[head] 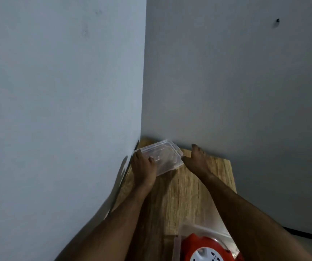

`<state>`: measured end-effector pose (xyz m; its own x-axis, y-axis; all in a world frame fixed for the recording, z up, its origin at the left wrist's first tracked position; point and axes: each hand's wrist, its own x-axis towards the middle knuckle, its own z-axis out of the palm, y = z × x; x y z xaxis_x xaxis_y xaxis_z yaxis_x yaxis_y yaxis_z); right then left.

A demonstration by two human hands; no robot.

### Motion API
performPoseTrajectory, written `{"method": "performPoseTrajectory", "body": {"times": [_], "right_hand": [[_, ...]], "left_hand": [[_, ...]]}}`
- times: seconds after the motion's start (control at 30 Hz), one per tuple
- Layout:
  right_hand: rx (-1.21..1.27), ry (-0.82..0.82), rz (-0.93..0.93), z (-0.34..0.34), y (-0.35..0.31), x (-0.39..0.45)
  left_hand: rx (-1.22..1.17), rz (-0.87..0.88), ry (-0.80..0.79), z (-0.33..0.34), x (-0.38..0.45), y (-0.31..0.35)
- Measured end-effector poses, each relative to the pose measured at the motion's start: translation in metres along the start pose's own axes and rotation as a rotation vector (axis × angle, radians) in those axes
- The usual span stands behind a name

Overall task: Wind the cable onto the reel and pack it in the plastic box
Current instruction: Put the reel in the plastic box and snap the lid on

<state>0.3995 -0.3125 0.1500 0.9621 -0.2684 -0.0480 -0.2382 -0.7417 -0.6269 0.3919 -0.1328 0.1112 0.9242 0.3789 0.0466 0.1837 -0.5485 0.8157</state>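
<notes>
A red cable reel (204,245) with a white socket face sits inside a clear plastic box (207,232) at the table's near end, partly cut off by the bottom of the view. At the far corner of the table lies a clear plastic lid (165,157). My left hand (143,167) grips the lid's near left end, fingers over its top. My right hand (194,161) touches the lid's right edge with the fingers spread. The cable itself is not visible.
The narrow wooden table (189,194) is wedged into a corner between two grey walls (57,91). A dark cord or strip (305,233) runs along the floor at the right. A small dark mark (277,21) sits high on the right wall.
</notes>
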Motion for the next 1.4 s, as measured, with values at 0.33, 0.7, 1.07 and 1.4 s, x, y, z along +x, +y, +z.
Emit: {"method": "performPoseTrajectory", "body": {"times": [0.33, 0.7, 1.07, 1.4], "right_hand": [[-0.002, -0.047, -0.003, 0.057, 0.024, 0.088], [-0.056, -0.096, -0.051, 0.096, 0.045, 0.120], [-0.031, -0.098, -0.042, 0.102, 0.049, 0.115], [0.073, 0.041, -0.086, 0.052, 0.045, 0.074]], "left_hand": [[-0.009, -0.184, -0.006, 0.048, 0.050, -0.031], [-0.040, -0.235, 0.095, 0.070, 0.055, -0.044], [-0.165, -0.322, 0.164, 0.067, 0.050, -0.040], [-0.200, -0.237, 0.108, 0.036, 0.031, -0.004]]}}
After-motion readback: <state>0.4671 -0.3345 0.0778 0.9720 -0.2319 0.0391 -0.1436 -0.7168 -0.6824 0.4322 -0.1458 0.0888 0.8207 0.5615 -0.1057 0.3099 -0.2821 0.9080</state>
